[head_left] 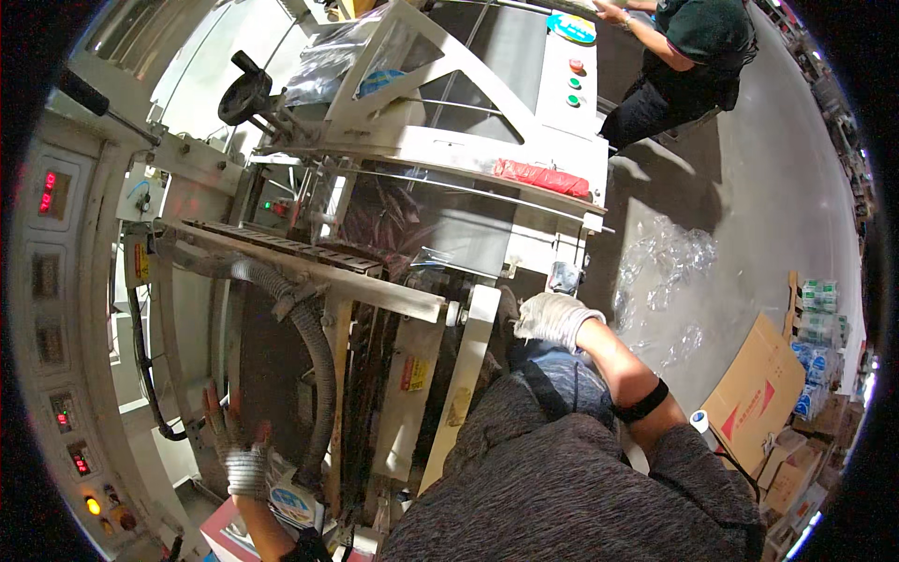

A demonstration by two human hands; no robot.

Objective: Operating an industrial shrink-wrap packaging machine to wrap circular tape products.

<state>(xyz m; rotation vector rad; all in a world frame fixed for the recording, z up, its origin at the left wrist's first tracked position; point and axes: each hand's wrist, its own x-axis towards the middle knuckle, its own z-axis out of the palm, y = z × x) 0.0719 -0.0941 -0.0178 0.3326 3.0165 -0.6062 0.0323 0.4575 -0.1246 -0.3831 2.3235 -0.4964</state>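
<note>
My left hand (234, 440), in a glove with a white knit cuff, is stretched out with its fingers spread. It holds nothing, between the control panel and a grey corrugated hose (316, 361). Below it sits a box with a round blue-and-white label (293, 504). My right hand (554, 320), in a white knit glove, is closed beside the end of a pale machine bar (468, 375), just above my knee. Its fingers curl away from view, so what they may hold is hidden. Ahead, clear film (431, 211) runs through the white machine frame (440, 150).
A control panel (70, 309) with red displays lines the left side. A red wrapped bundle (541, 178) lies on the machine's rail, near green and red buttons (574, 82). Another person (688, 56) stands at far right. Crumpled film (663, 281) and cardboard (754, 398) lie on the right.
</note>
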